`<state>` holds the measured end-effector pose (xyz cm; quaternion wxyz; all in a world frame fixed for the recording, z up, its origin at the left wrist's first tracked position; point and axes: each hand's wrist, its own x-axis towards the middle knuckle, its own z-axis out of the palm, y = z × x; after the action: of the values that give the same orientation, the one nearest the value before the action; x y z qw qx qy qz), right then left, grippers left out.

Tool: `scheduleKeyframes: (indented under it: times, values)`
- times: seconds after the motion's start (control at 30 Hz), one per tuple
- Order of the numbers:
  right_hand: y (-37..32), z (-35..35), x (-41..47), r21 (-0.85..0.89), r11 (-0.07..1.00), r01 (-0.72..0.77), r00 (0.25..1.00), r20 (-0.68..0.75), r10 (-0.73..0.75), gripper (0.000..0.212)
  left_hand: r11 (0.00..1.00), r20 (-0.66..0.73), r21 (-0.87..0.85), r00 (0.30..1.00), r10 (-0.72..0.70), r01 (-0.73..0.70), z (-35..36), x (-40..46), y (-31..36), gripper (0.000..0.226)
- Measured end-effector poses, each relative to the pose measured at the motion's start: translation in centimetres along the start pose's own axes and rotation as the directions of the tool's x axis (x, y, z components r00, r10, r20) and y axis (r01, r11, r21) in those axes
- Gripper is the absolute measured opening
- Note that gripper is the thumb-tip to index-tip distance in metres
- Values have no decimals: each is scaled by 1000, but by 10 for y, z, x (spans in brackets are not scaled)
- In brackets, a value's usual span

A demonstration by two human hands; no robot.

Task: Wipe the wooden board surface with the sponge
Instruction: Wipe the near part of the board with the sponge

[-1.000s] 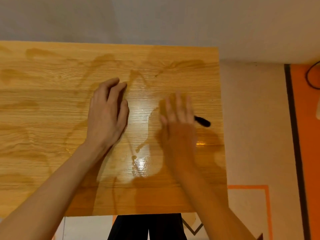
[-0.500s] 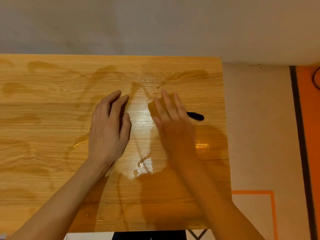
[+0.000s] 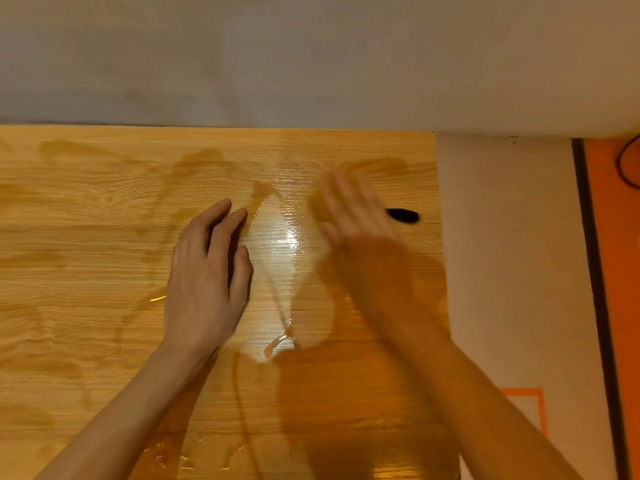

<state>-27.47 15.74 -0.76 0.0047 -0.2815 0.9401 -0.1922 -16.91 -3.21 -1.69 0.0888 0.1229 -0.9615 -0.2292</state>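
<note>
The wooden board [image 3: 86, 237] fills the lower left of the head view, streaked with wet patches and a shiny puddle [image 3: 280, 244] in the middle. My left hand [image 3: 207, 275] lies flat on the board, palm down, fingers nearly together, holding nothing. My right hand [image 3: 356, 220] is blurred and presses flat on the board to the right of the puddle, fingers stretched toward the far edge. A black end [image 3: 403, 215] sticks out from under its right side. I take this for the sponge, whose remaining part is hidden under the palm.
A grey wall [image 3: 311, 57] runs along the board's far edge. Right of the board lies pale floor [image 3: 502, 254], then a dark strip and an orange area [image 3: 620, 271] with a black cable. Water drops sit near the board's front edge [image 3: 194, 455].
My right hand has slid away from me toward the far edge, the black end moving with it. My left hand has stayed in place. The camera has tilted, so the board sits lower.
</note>
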Motion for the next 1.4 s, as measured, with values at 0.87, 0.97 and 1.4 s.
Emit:
scheduleKeyframes:
  times: [0.87,0.97,1.4]
  values:
    - [-12,14,103,-96,982,-161,986,23,164,46,997,-60,56,997,-56,59,6,49,2,42]
    - [-20,12,82,-15,985,-174,985,18,174,46,997,-61,54,997,-54,57,7,47,3,42]
    - [-13,11,96,5,982,-190,980,60,189,48,997,-70,44,995,-67,70,8,48,2,42]
